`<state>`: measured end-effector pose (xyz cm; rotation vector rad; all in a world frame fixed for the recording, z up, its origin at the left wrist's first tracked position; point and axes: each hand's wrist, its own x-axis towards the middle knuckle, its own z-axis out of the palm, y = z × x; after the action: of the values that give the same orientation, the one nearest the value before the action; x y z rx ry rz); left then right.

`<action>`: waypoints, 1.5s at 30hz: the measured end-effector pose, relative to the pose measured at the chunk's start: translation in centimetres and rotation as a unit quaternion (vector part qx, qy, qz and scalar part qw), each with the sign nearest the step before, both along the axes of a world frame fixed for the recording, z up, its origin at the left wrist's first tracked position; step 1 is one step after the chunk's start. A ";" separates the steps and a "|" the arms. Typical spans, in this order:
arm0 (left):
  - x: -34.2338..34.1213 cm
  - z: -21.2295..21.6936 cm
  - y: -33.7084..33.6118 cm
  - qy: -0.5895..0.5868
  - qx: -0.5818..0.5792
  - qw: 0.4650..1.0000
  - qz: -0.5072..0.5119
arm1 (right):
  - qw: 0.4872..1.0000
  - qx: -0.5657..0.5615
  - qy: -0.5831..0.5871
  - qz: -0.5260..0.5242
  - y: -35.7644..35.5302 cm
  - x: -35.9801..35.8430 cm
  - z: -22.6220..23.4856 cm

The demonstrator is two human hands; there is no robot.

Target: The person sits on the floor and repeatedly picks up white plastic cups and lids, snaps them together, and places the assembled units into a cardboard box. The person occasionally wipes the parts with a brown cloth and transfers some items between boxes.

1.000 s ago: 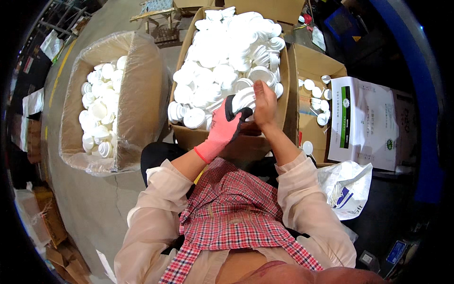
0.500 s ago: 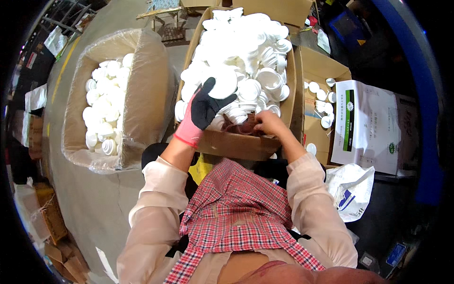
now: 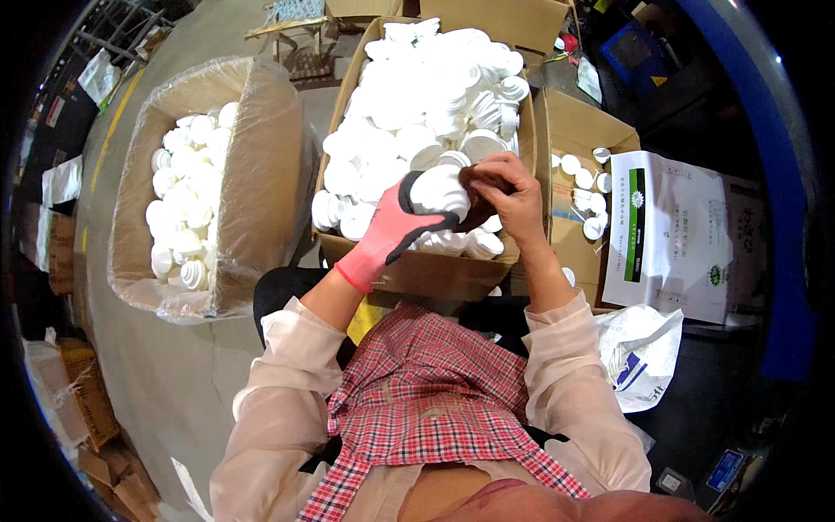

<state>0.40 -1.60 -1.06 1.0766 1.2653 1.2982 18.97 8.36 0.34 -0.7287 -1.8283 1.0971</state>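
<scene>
My left hand (image 3: 391, 230), in a pink and black glove, is closed around a white round plastic part (image 3: 440, 193) with a stepped, lid-like shape. My bare right hand (image 3: 515, 198) pinches a dark brown, cloth-like piece (image 3: 478, 184) against the right side of that part; its exact kind is hard to make out. Both hands are over the near end of a large cardboard box (image 3: 435, 271). Heaped inside the box are many similar white parts (image 3: 396, 104), overexposed in the middle of the pile.
A plastic-lined carton (image 3: 265, 174) on the left holds more white parts (image 3: 187, 200). To the right, a shallow cardboard box (image 3: 565, 130) contains several small white pieces. A printed white carton (image 3: 674, 235) stands beside it, with a white plastic bag (image 3: 644, 357) nearer me.
My left hand has gone from open fingers over the pile to gripping a white part. My right hand has lifted from the box's near edge with the brown piece and meets that part.
</scene>
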 end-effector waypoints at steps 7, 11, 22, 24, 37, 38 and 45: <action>1.1 -1.4 0.3 0.211 0.043 0.975 -0.056 | 0.966 0.187 -0.112 0.142 -2.2 -1.8 0.4; -0.8 -1.4 0.3 -0.004 -0.052 0.999 0.003 | 0.994 -0.008 -0.099 0.050 0.9 0.1 0.1; -2.0 -2.4 1.5 -0.494 -0.068 0.867 0.002 | 0.977 -0.160 -0.135 0.043 -0.2 0.5 -1.4; -1.5 -1.9 1.5 -0.510 -0.060 0.858 -0.015 | 0.978 -0.165 -0.112 0.063 0.2 0.2 -1.3; -2.2 -0.7 -0.9 -0.442 0.006 0.895 0.066 | 0.983 0.091 -0.137 0.082 -2.6 -3.0 0.5; -3.3 -2.9 -0.9 -0.484 0.062 0.864 0.122 | 0.989 0.062 -0.115 0.075 -2.6 -3.3 0.2; -13.9 -0.4 -4.0 -0.577 0.291 0.730 0.222 | 0.986 -0.051 -0.136 0.076 -0.2 -2.3 -2.7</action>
<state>-13.51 -5.65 -1.45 0.1077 0.0972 2.2844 16.64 8.15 -2.37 -0.8441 -2.0993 1.2455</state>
